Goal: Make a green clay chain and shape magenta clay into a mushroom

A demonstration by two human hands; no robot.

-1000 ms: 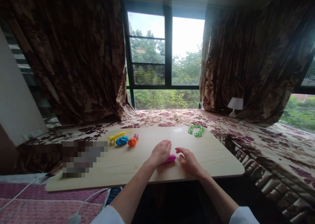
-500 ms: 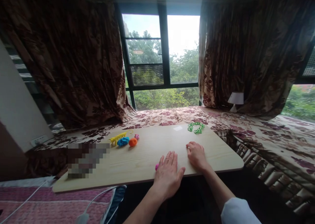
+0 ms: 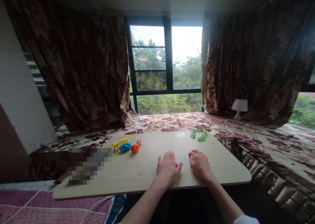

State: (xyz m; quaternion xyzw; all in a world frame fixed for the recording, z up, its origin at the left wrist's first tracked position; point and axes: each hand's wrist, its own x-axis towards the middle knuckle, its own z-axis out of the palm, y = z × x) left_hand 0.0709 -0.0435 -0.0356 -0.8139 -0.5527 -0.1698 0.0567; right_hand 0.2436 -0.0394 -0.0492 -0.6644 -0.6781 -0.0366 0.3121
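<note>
**Left palm flat over the pink piece, right hand beside it**

My left hand (image 3: 166, 168) lies open, palm down, in the lower middle of the frame, with its fingers stretched forward over the table (image 3: 135, 174). It mostly hides the pink piece (image 3: 176, 164); only a bit of pink shows between forefinger and thumb, so I cannot tell its full shape or how hard I press. It looks soft, like modelling clay.

For good contact, I judge that the flat of the palm should bear evenly on it, with the fingers relaxed. Leaning on one edge could squash an end, and a light, level pressure would suit something this soft. The thumb sits close by, where it could dent the side.

My right hand (image 3: 199, 164) rests just to the right, fingers bent inward and fingertips near the tabletop. I cannot tell whether they pinch anything. That small gap between the hands gives the left one some room sideways.

Left of centre, the yellow animal figure (image 3: 120, 143), blue lump (image 3: 125, 147), orange ball (image 3: 135, 148) and small pink trinket (image 3: 139, 142) sit in a cluster, well apart from my palms. The green chain (image 3: 202, 138) lies near the table's far edge.
</note>
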